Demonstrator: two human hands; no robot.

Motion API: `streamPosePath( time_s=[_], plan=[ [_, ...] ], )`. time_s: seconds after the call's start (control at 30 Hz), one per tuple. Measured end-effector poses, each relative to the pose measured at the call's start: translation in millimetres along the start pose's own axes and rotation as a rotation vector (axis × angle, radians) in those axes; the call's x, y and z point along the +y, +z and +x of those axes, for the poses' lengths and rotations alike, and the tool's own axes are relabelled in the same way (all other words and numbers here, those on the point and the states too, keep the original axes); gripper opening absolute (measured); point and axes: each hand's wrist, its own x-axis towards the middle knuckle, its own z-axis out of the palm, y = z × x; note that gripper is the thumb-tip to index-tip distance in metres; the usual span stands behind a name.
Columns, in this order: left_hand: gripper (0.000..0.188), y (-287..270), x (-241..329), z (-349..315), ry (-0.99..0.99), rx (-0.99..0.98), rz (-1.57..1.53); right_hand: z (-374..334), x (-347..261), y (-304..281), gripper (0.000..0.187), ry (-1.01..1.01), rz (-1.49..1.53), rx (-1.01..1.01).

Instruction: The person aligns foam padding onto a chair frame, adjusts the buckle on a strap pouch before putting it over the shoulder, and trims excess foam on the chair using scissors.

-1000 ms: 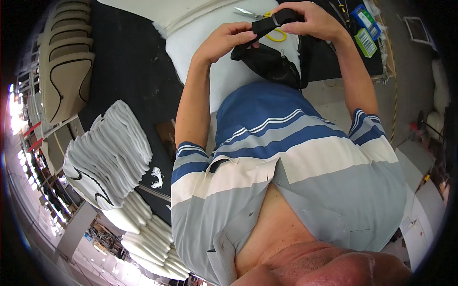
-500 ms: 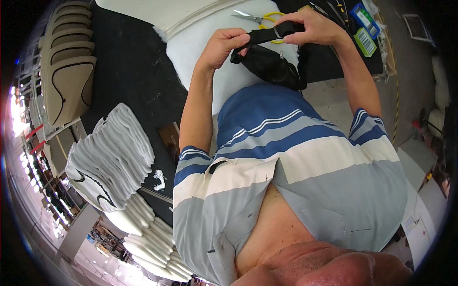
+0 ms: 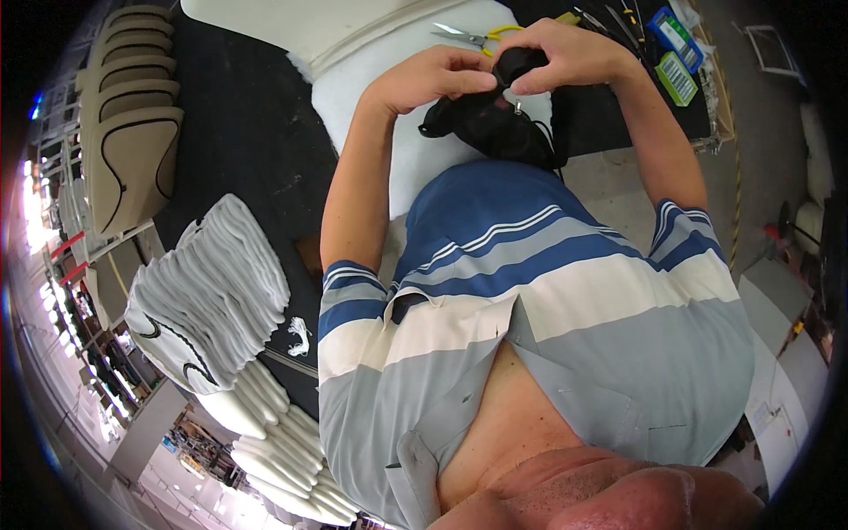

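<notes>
A black zippered pouch with a strap, like a waist bag (image 3: 495,132), hangs at my belly over the near edge of the table. My left hand (image 3: 428,81) pinches the black strap above the pouch, thumb pointing right. Close beside it, my right hand (image 3: 565,57) is closed round a bunched black part of the strap (image 3: 519,62). The fingertips nearly meet, and the buckle is hidden among them. Just behind the hands lie yellow-handled scissors (image 3: 481,38) on a white padded sheet (image 3: 362,115).
Small blue and green boxes (image 3: 677,79) and several tools (image 3: 623,22) lie at the far right. To the left, a stack of grey-white padded pieces (image 3: 216,283) and a row of beige shells (image 3: 132,168) stand by the black tabletop (image 3: 256,115). White cord (image 3: 299,336) lies nearby.
My hands have come together; the strap stretched between them is now gathered up. My left hand has moved right, and the buckle that showed is now covered.
</notes>
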Motion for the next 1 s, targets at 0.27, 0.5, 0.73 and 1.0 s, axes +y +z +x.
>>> streamPosePath(
  time_s=[0.27,0.5,0.73,1.0],
  plan=[
    [0.03,24.8,1.0,-4.9,-0.056,0.038,-0.369,-3.4,38.7,7.0,0.034,0.162,0.529,0.164],
    [0.024,18.7,-10.0,-11.5,-0.003,0.134,-0.534,-8.6,34.2,10.9,0.036,0.084,1.036,0.329],
    [0.026,12.6,-23.9,-17.6,0.136,0.177,-0.672,-21.4,91.6,32.3,0.046,0.046,0.999,0.266],
    [0.027,15.3,-26.0,-16.9,0.166,0.202,-0.739,-21.9,85.9,31.7,0.033,0.055,0.98,0.214]
  ],
)
